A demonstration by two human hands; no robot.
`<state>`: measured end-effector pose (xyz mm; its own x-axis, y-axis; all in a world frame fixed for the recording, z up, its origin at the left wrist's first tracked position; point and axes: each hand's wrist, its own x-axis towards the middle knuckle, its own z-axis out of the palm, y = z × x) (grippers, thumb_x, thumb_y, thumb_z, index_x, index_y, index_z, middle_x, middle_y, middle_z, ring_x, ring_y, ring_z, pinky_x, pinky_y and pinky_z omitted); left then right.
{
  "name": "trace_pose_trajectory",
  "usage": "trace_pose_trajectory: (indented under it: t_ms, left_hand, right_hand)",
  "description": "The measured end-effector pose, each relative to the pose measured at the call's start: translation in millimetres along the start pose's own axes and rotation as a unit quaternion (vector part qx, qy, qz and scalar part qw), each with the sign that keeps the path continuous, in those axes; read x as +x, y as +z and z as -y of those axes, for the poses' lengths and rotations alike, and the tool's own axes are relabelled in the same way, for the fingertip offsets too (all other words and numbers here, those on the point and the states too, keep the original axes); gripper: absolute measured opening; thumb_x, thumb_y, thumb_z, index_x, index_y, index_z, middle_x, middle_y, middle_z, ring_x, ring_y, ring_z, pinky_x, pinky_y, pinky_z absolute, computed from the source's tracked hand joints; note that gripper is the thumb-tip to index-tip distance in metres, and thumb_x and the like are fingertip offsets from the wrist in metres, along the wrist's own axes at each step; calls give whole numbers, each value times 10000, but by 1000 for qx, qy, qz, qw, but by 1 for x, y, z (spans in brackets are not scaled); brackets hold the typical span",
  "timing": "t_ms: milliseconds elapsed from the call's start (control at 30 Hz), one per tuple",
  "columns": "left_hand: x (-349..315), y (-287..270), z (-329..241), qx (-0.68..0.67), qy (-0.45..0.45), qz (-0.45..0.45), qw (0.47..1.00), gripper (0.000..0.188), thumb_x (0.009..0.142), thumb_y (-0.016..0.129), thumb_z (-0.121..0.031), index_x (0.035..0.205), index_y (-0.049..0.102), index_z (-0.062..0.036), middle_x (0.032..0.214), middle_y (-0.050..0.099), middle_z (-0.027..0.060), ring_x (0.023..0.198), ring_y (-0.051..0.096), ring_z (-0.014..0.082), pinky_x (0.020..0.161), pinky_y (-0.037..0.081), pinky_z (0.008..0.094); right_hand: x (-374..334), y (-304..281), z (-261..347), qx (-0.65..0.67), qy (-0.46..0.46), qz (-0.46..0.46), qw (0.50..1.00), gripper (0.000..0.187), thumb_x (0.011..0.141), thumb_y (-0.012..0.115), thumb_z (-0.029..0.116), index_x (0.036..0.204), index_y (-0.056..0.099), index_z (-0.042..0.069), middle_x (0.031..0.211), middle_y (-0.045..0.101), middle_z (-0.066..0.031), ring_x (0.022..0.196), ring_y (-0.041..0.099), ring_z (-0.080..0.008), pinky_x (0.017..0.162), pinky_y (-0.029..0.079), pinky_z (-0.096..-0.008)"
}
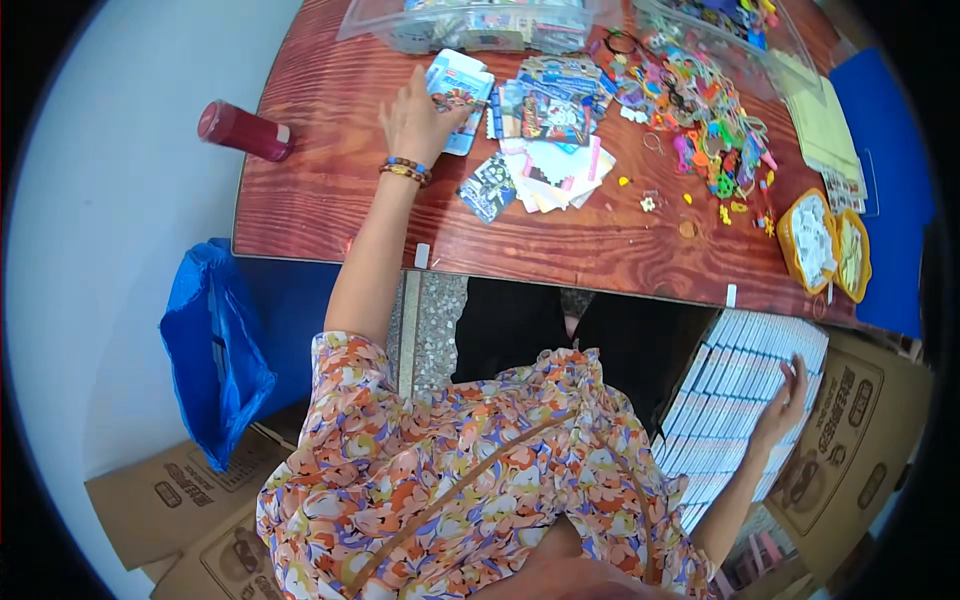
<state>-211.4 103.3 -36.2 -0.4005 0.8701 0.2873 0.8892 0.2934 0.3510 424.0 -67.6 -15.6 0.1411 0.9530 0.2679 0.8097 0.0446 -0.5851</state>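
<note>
My left hand (418, 122) is over the far left of the table, its fingers apart. It is at the left side of a light blue and white flat box (468, 75), and part of the box is hidden by the hand. Low on the right, my right hand (783, 408) rests on rows of thin white boxes (738, 365) packed in an open carton, its fingers stretched out. Right of the blue box is a pile of colourful small packets (555, 115). White and pink cards (565, 180) fan out below them, beside a dark patterned packet (488, 188).
A heap of small colourful plastic trinkets (715, 130) spreads over the table's right half. Clear plastic bins (460, 25) stand at the back. A yellow container (806, 240) holds white slips. A dark red bottle (245, 132) lies left; a blue bag (215, 350) hangs below.
</note>
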Motion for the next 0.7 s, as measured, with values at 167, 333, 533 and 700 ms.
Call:
trace_pose_trajectory:
  t_ms: [167, 333, 533, 700]
  left_hand:
    - [-12, -9, 1, -15, 64, -81, 995, 829, 757, 805, -328, 1422, 417, -22, 1107, 628, 211, 1055, 598, 370, 931, 441, 526]
    - [-27, -29, 12, -173, 56, -214, 960, 469, 816, 739, -90, 1256, 595, -16, 935, 662, 147, 885, 653, 327, 780, 516, 416]
    - [-87, -96, -37, -502, -67, 178, 844, 378, 876, 724, -64, 1229, 639, 39, 1037, 711, 73, 879, 653, 86, 763, 537, 248]
    - [-127, -78, -67, -409, 17, 175, 896, 641, 802, 797, -182, 1349, 534, 23, 1145, 650, 113, 1022, 613, 204, 880, 483, 344]
  right_hand:
    - [59, 92, 143, 101, -243, 99, 960, 359, 920, 492, -75, 1252, 604, 4, 1188, 675, -162, 1051, 675, -304, 949, 502, -376]
    - [80, 156, 218, 241, -288, 241, 895, 323, 931, 521, -52, 1233, 625, -2, 1161, 677, -146, 1083, 660, -229, 901, 509, -311]
    - [108, 187, 312, 482, -41, 368, 794, 304, 967, 571, 46, 1262, 593, -28, 1148, 676, -123, 1017, 643, -133, 843, 517, -289]
    - [130, 230, 302, 445, -80, 489, 746, 266, 960, 578, 36, 1213, 606, -38, 997, 703, -34, 847, 646, -62, 727, 521, -226]
